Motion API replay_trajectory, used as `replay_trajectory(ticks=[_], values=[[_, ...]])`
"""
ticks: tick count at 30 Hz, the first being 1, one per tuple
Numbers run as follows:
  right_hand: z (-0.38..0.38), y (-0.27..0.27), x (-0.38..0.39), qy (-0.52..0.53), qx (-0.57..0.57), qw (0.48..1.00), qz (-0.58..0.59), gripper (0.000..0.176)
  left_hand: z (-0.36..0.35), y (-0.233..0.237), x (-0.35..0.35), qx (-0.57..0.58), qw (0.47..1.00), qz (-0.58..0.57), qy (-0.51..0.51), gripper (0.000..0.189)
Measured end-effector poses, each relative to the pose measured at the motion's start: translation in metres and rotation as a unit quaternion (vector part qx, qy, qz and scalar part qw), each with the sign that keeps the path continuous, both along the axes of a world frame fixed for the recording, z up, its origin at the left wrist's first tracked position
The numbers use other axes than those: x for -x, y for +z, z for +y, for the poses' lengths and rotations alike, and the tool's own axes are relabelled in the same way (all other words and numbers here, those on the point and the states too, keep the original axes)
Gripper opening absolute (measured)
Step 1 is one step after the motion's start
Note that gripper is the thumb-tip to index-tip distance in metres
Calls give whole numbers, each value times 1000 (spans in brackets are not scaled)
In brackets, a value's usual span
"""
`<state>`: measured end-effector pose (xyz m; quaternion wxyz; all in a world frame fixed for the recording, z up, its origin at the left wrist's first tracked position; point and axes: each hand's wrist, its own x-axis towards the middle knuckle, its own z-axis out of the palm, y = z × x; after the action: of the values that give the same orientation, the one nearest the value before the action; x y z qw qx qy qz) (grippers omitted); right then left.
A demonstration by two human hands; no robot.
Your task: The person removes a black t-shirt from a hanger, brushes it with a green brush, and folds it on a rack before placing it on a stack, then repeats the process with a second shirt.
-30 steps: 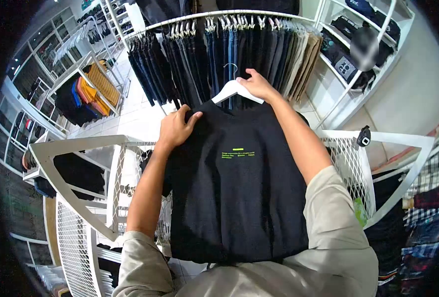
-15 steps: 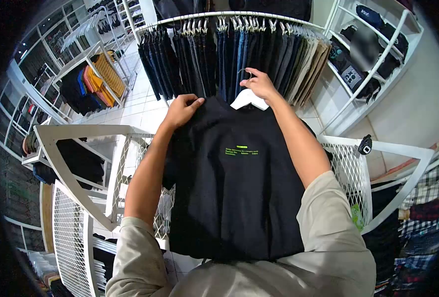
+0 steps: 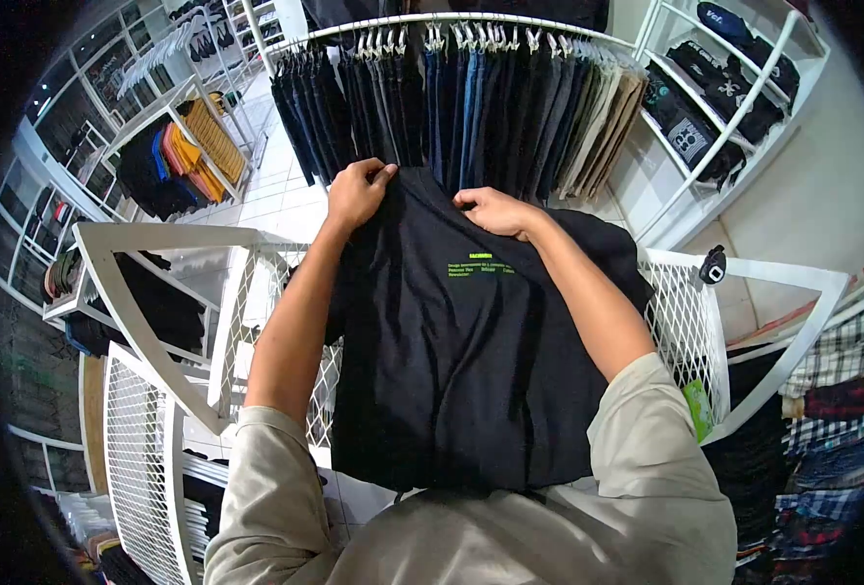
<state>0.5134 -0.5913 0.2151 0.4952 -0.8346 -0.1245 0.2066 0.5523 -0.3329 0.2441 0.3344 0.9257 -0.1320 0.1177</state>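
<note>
A black T-shirt (image 3: 432,361) with small green print on its chest is spread out in front of me, over a white mesh rack. My left hand (image 3: 359,195) pinches the cloth at the shirt's upper left, beside the collar. At the right side of the collar, my right hand (image 3: 495,212) has its fingers closed on the neckline. No hanger shows at the neck opening; whether one is inside the shirt is hidden.
Jeans and trousers (image 3: 451,107) hang from a white rail ahead. White mesh panels (image 3: 686,307) flank the shirt, with a small black device (image 3: 713,265) on the right frame. Shelves (image 3: 705,127) of folded clothes stand at far right, and checked shirts (image 3: 837,409) lie below.
My right hand has left the white hanger's hook and come down to the collar. The hanger is out of sight now. My left hand has moved slightly up, keeping its grip.
</note>
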Motion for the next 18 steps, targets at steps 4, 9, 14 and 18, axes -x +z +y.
replay_trajectory(ticks=[4, 9, 14, 18], values=[[0, -10, 16, 88, -58, 990, 93, 25, 0, -17, -6, -17, 1000, 10, 24, 40], [5, 4, 31, 120, 53, 982, 139, 24, -4, -20, 0, -32, 999, -26, 35, 41], [-28, 32, 70, -104, 51, 977, -178, 33, 8, -25, 20, -60, 979, -196, 21, 32], [-112, 11, 111, -243, 343, 874, -245, 62, 17, -4, 107, -51, 978, -190, -73, 31]])
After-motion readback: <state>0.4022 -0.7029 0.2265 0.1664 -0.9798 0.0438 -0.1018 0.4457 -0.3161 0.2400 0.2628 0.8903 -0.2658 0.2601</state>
